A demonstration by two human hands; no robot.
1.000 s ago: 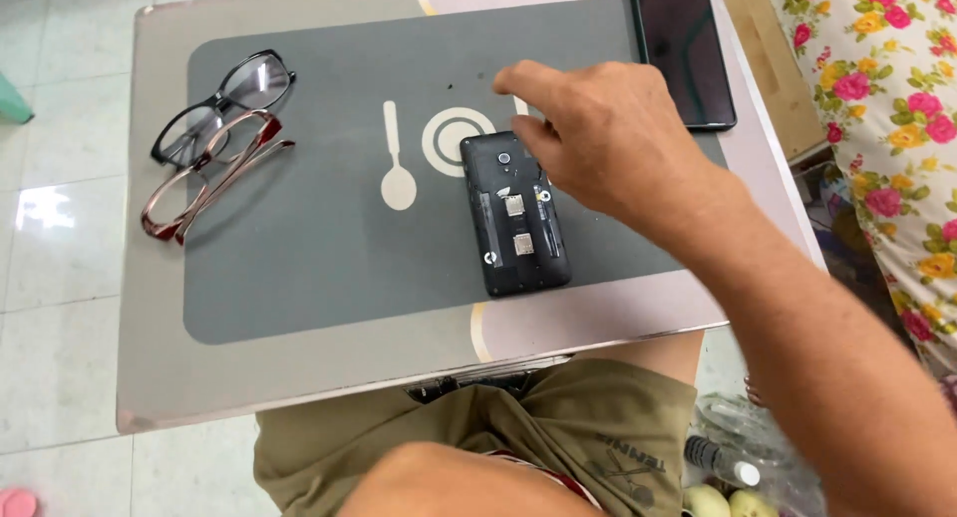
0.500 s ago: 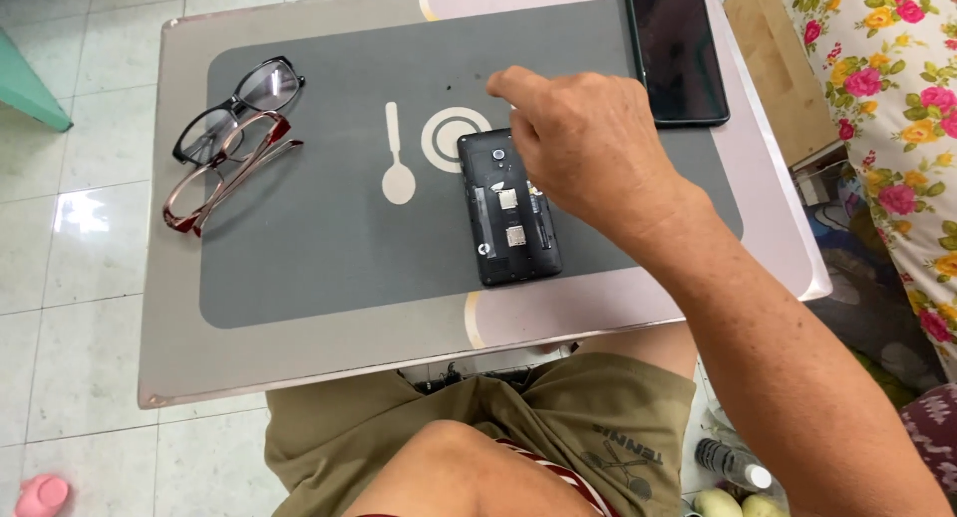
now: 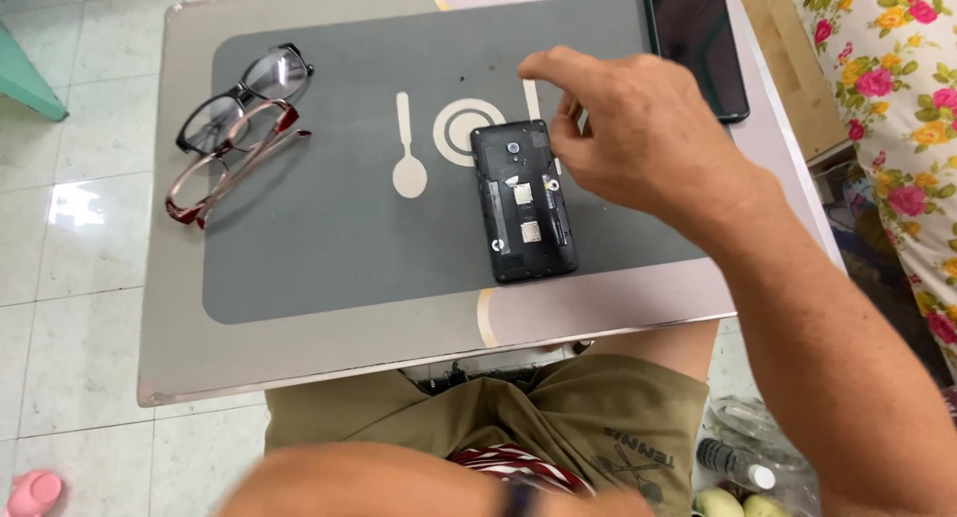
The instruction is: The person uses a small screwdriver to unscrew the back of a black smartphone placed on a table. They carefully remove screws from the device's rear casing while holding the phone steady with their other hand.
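A black phone [image 3: 523, 200] with its back cover off lies face down in the middle of a grey mat [image 3: 329, 248], its inner slots showing. My right hand [image 3: 638, 143] hovers over the phone's upper right edge. The index finger points left and the other fingertips curl down close beside the phone. Whether they pinch something small is hidden under the hand. My left forearm [image 3: 399, 482], blurred and wearing a dark wristband, crosses the bottom edge; its hand is out of view.
Two pairs of glasses [image 3: 234, 128], one black and one dark red, lie stacked at the mat's left. A second dark phone [image 3: 698, 38] lies screen up at the table's [image 3: 169, 308] far right corner. Floral cloth [image 3: 897, 108] and bottles [image 3: 738, 467] stand to the right.
My right hand stays by the phone's upper right edge, fingers shifting slightly. The view has drifted, and my left forearm has come into sight at the bottom.
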